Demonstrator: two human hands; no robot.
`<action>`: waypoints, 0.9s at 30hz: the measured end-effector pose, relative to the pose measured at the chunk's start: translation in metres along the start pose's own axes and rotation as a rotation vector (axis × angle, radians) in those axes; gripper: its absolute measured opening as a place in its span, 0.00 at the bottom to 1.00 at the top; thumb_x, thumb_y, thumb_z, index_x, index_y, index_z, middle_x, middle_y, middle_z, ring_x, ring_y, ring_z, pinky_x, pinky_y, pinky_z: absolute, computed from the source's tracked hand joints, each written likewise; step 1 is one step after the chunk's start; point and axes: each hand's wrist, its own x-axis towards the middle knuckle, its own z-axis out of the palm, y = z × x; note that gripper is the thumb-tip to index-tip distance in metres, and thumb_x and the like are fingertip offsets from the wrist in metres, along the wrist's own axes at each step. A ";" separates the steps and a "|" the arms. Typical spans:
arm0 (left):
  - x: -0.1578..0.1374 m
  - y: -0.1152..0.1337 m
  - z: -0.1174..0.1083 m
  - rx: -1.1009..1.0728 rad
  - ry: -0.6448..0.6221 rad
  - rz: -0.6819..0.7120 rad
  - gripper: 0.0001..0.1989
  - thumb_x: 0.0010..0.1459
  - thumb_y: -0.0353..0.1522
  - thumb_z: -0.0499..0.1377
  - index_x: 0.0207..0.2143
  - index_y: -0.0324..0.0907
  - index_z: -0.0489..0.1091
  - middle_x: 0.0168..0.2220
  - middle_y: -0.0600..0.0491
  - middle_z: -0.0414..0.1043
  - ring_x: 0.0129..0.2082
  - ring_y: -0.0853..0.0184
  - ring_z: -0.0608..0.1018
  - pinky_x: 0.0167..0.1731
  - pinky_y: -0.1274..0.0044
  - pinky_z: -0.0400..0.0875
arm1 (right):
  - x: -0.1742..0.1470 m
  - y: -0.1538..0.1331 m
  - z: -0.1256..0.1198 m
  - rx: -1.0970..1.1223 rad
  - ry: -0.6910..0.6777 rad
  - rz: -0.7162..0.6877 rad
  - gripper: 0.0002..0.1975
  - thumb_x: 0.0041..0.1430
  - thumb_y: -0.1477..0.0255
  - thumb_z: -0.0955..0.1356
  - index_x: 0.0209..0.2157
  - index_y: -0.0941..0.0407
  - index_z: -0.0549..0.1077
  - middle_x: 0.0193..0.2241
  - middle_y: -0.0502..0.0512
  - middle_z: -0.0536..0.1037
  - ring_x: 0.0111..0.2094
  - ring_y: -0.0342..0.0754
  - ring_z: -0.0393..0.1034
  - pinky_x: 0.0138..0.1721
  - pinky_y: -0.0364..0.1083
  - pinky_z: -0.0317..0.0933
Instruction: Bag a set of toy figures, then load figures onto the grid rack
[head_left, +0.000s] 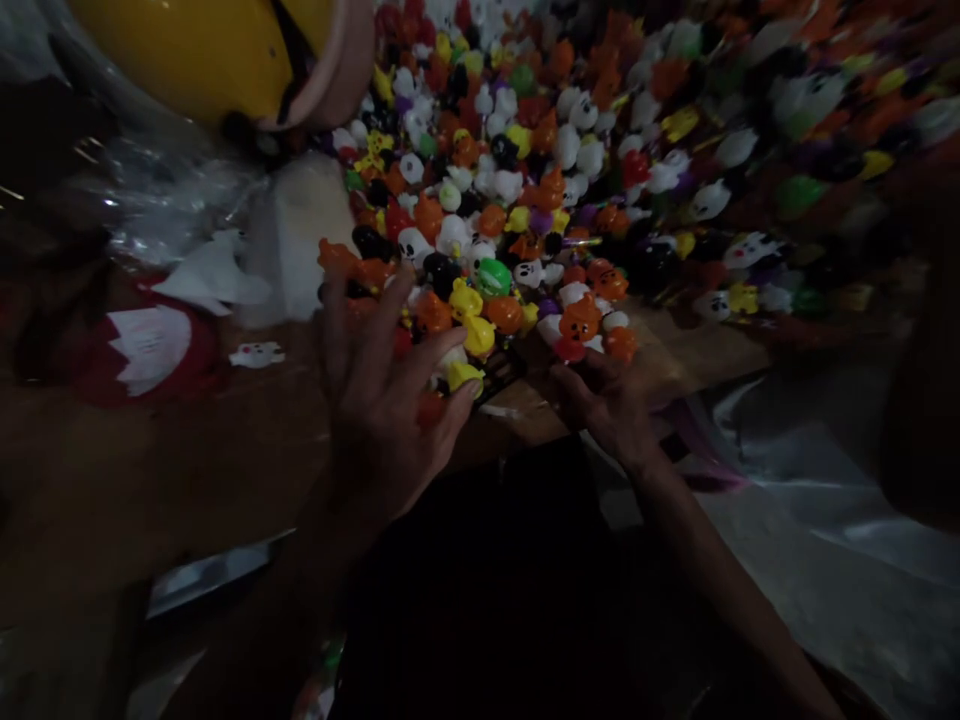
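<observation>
My left hand (386, 400) is over the near edge of a heap of small plastic figures (525, 190), palm down, with its fingers spread. A yellow figure (463, 376) lies between its thumb and index finger; no firm grip shows. More yellow figures (478, 336) lie just past these fingertips. My right hand (611, 405) is at the table's front edge, fingers apart, against a small cluster of figures. In that cluster are an orange pumpkin-like figure (580, 318) with a face and a red piece (568, 349). Some right fingers are hidden by the cluster.
The heap spreads across the back and right of a wooden table (255, 450). At left are a yellow rounded object (187, 50), clear plastic wrap (176, 200), a white block-like piece (296, 235) and a red item (150, 350). Grey plastic sheeting (817, 450) hangs at right. Lighting is dim.
</observation>
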 end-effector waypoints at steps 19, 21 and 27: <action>-0.006 -0.004 0.023 -0.091 0.003 0.028 0.16 0.67 0.34 0.57 0.56 0.45 0.72 0.66 0.47 0.65 0.74 0.49 0.53 0.71 0.53 0.55 | -0.007 0.032 0.056 -0.255 0.114 -0.253 0.13 0.65 0.61 0.69 0.41 0.55 0.78 0.40 0.58 0.83 0.41 0.53 0.78 0.45 0.51 0.72; -0.007 -0.005 0.024 -0.106 0.008 0.021 0.16 0.68 0.35 0.57 0.56 0.44 0.72 0.66 0.46 0.65 0.73 0.49 0.54 0.71 0.53 0.54 | -0.006 0.031 0.055 -0.359 0.119 -0.311 0.13 0.66 0.61 0.67 0.43 0.56 0.77 0.41 0.60 0.82 0.42 0.55 0.78 0.45 0.51 0.72; -0.004 -0.008 0.017 -0.177 -0.012 -0.024 0.19 0.72 0.41 0.50 0.56 0.43 0.72 0.66 0.47 0.66 0.74 0.52 0.54 0.71 0.56 0.55 | -0.007 0.032 0.058 -0.588 0.094 -0.445 0.13 0.70 0.64 0.63 0.42 0.57 0.75 0.37 0.62 0.81 0.38 0.55 0.77 0.41 0.52 0.71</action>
